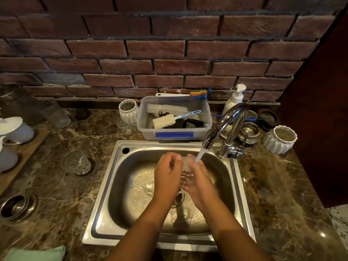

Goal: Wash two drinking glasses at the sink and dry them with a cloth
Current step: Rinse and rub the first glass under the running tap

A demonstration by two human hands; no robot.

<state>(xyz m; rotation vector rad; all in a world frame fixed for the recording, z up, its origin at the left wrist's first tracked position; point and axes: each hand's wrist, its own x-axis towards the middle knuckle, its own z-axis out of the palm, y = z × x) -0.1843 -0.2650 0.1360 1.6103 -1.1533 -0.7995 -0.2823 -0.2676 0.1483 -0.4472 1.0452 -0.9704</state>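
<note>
Left hand and right hand both curl their fingers round one clear glass, held between them over the sink.
A green cloth lies nearest, at the counter's front left edge. The held glass is under the water stream from the chrome tap. A second glass stands on the marble left of the sink. Behind it, a plastic tub holds brushes, with a soap pump beside it.
</note>
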